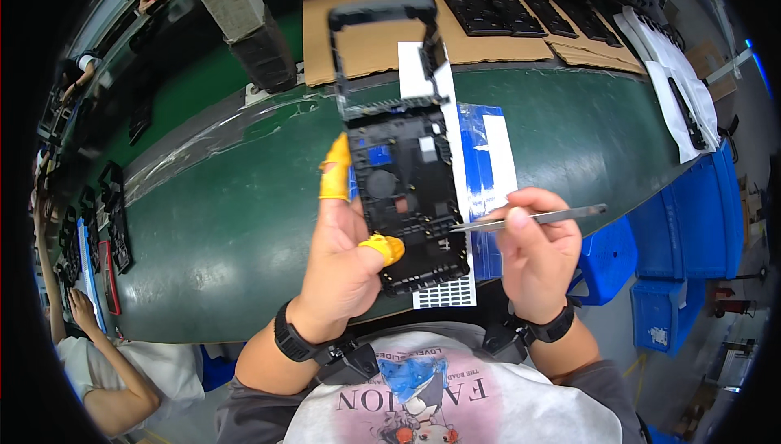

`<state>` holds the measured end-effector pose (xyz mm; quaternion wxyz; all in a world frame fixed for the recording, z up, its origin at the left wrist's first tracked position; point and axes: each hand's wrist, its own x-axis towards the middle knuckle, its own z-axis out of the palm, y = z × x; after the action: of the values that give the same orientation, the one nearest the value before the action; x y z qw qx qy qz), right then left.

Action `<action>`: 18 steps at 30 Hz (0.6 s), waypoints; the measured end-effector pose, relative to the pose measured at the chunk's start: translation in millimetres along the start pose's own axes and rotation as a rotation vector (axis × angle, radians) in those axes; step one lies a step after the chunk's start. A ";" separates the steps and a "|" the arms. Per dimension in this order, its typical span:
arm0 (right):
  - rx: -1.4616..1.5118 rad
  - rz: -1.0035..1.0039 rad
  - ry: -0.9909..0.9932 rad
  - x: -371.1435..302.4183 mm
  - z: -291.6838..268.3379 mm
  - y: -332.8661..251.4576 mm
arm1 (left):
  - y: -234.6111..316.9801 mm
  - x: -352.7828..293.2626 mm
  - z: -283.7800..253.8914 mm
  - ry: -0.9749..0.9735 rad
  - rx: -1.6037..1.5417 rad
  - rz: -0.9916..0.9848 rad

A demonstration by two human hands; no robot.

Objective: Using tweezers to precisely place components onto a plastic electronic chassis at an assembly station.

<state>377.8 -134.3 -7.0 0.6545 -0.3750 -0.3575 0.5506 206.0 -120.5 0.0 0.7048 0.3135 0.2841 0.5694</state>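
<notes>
My left hand point(338, 261) grips a black plastic housing point(407, 192) by its left edge, yellow finger cots on the thumb and a finger. The housing has a rectangular open frame at its far end and ribs, a round disc and small blue and white patches inside. Between the thumb and fingers of my right hand point(537, 253) is a pair of metal tweezers point(553, 216). Their tips point left and reach the housing's lower right part; whether they touch it or hold anything is too small to tell. Under the housing lies a white sheet with black dashes point(446, 293).
Similar black housings point(480, 8) lie on brown cardboard point(366, 37) along the far side of the green table point(220, 249). Blue-and-white packs point(488, 151) lie right of the held housing. A pillar point(236, 13) stands far left. Blue bins point(691, 224) are at right; co-workers sit at left.
</notes>
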 end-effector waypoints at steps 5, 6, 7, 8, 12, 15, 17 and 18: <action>-0.203 0.065 0.152 -5.5 -28.4 10.7 | 3.3 7.0 -0.9 0.032 0.022 0.234; -0.229 0.068 0.161 -6.6 -26.4 12.6 | 5.6 5.8 2.3 0.070 -0.032 0.223; -0.229 0.068 0.165 -6.6 -26.6 14.3 | 7.5 5.2 5.5 0.111 -0.086 0.210; -0.250 0.065 0.157 -6.0 -27.1 15.4 | 5.5 5.4 4.2 0.138 -0.056 0.223; -0.268 0.067 0.146 -5.5 -30.6 16.2 | 1.1 6.2 -2.0 0.214 -0.084 0.208; -0.272 0.058 0.147 -4.6 -30.7 17.1 | -0.7 6.2 -2.9 0.201 -0.081 0.189; -0.279 0.055 0.151 -4.0 -28.9 16.9 | -1.2 6.7 -1.0 0.210 -0.059 0.191; -0.285 0.087 0.153 -3.7 -27.6 14.6 | -1.5 6.8 -0.6 0.213 -0.059 0.192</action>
<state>395.0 -139.0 -32.9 0.5955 -0.5200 -0.3646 0.4920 207.8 -114.1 -1.8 0.6221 0.2562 0.3090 0.6723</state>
